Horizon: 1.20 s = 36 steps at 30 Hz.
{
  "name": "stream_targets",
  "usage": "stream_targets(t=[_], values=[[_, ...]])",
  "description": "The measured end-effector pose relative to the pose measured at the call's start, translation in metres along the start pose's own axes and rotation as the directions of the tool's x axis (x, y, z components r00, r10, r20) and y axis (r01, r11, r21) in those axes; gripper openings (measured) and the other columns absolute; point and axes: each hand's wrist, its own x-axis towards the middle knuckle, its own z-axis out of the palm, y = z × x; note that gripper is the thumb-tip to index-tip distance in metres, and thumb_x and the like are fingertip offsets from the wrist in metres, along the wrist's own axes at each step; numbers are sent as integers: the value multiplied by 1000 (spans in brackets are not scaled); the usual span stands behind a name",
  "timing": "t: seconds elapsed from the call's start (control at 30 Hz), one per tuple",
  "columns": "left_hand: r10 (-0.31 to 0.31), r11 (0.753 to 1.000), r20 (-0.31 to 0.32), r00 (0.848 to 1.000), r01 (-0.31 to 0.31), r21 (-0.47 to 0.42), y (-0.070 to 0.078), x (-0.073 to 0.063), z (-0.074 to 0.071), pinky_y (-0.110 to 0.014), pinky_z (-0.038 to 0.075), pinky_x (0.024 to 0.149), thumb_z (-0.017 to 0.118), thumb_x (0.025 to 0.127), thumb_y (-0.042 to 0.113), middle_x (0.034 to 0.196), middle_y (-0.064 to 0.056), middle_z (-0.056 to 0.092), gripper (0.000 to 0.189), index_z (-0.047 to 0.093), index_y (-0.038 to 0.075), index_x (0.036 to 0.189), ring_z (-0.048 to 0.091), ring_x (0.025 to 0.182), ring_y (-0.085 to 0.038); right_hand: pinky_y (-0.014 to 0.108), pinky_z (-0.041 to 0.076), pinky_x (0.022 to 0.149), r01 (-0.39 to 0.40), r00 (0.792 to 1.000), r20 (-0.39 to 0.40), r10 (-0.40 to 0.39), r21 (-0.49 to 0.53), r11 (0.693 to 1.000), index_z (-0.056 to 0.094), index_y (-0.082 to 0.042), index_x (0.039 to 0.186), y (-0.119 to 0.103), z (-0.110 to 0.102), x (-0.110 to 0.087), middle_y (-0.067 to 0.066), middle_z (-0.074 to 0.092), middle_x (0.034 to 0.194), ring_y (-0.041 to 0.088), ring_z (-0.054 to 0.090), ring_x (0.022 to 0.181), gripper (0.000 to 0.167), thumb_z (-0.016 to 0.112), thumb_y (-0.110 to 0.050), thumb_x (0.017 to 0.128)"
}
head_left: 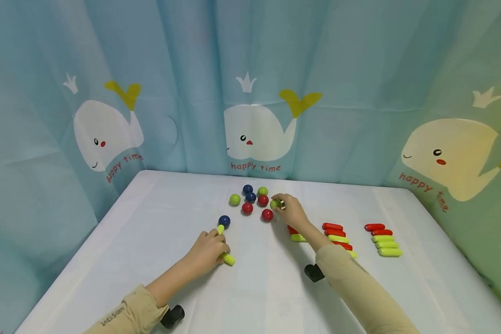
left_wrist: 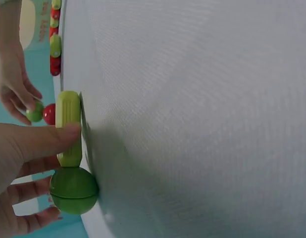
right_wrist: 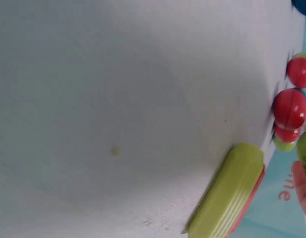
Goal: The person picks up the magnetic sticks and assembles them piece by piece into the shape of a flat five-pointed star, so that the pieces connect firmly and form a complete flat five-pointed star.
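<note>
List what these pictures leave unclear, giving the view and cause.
Head: middle of the yellow-green ridged stick, hidden by the left grip.
Head: right end of a glossy red stick, behind the right forearm.
Right wrist: most of the right grip, cut by the picture's right edge.

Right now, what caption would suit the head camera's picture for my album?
The left hand holds a lime stick; the right hand pinches a green ball near red balls and blue balls.

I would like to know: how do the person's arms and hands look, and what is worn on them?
The left hand and right hand wear no gloves. Both beige sleeves carry dark lettering. A small black device shows beside each.
</note>
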Motion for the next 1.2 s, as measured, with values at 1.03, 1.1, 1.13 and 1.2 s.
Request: stream_targets(t=[1.03,1.1,1.13,1.2], values=[[30,979,3,1000,-29,-204,-7,-6,8,-25,50,69,68,84,15,88,0,69,13,72,11,96,59,81,-14,14,48,65,154,889,383,-252,268,951,64,2,102,-61,36,-83,11,68,95,7,55,73,26,73,-7,80],[45,981,11,999,-42,-187,-8,-6,8,-24,50,69,68,84,15,87,1,69,12,72,12,95,59,81,-14,13,47,65,144,887,394,-243,263,954,64,2,102,-63,39,-85,11,68,95,7,55,72,25,73,-7,80],[56,982,17,998,-52,-179,-9,-5,8,-24,50,70,69,83,15,87,2,69,12,72,12,94,59,82,-13,13,47,65,143,884,400,-242,261,955,64,2,102,-63,39,-85,11,68,96,8,56,73,26,73,-7,80],[80,982,31,996,-73,-176,-10,-5,8,-23,50,71,70,82,15,87,4,69,12,72,14,94,59,82,-12,14,48,67,146,881,409,-239,245,958,64,2,103,-62,38,-86,12,68,98,11,59,76,26,72,-8,81]])
